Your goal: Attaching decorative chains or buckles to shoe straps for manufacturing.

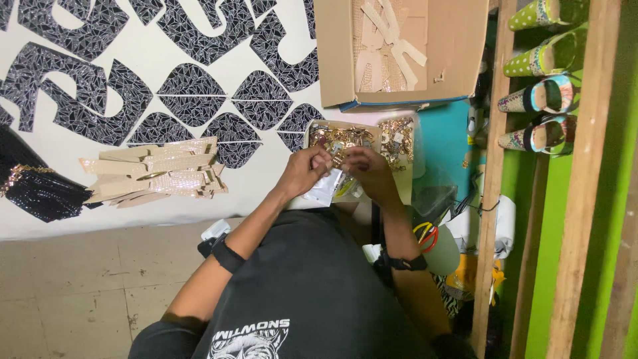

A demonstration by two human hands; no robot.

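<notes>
Hands meet over a small clear packet (330, 188), near the white sheet's (133, 213) near right corner. Left hand (304, 171) curled, fingers pinched on the packet's top; right hand (369, 174) curled likewise, gripping it from the other side. Packet contents too small to make out; fingers hide most of it. Black band on each wrist. Scissors (425, 236) with red and yellow handles just right of the right forearm, blades hidden.

Beyond the hands, touching them in view: tray (407, 143) of gold fittings, individual pieces unreadable. Left along the sheet, stack of beige cut strips (156, 174); black beaded piece (36, 186) at left edge, cut off.

Farther: black patterned cut shapes (193, 90) spread across the sheet, upper ones cropped. Cardboard box (452, 53) at far right, holding beige cutouts, top cropped. Shoes (538, 96) on wooden rack, far right.
</notes>
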